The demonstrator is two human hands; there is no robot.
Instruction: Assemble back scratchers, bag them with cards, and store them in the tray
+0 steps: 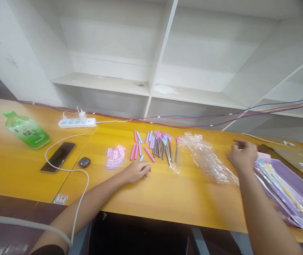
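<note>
My left hand rests on the table with its fingers curled in, and nothing shows in it. Just beyond it lie pink, purple and blue handle sleeves and a pile of small printed cards. Several metal back scratchers with coloured hand-shaped heads are bunched right of the sleeves. My right hand is at the left end of a purple tray, fingers bent but apart, with nothing visible in them. Bagged back scratchers lie in the tray. Clear plastic bags spread between the hands.
On the left are a green tea bottle, a phone, a black earbud case and a power strip. A white cable crosses my left forearm. Shelves stand behind; brown packaging lies beyond the tray.
</note>
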